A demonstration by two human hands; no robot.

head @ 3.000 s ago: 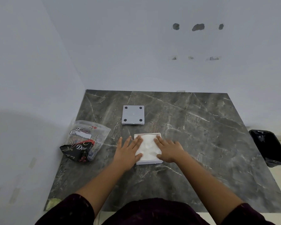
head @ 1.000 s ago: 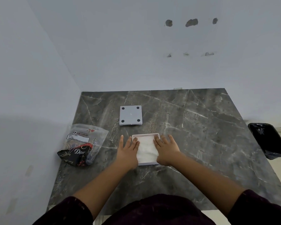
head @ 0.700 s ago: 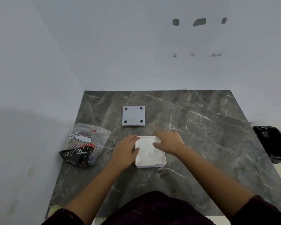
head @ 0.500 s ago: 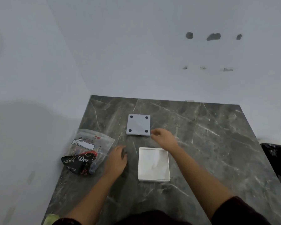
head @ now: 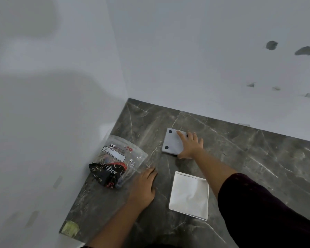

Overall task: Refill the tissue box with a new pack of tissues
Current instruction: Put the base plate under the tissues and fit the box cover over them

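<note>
Reaching far, the right hand (head: 189,146) lay flat, fingers spread, on the grey lid (head: 172,143), which sat feet-up on the marble table (head: 249,158); whether it gripped the lid's edge could not be told. The left hand (head: 143,187) rested open on the table, touching the empty wrapper (head: 117,161). The white box (head: 189,195), tissues inside, lay near, between the arms, untouched.
</note>
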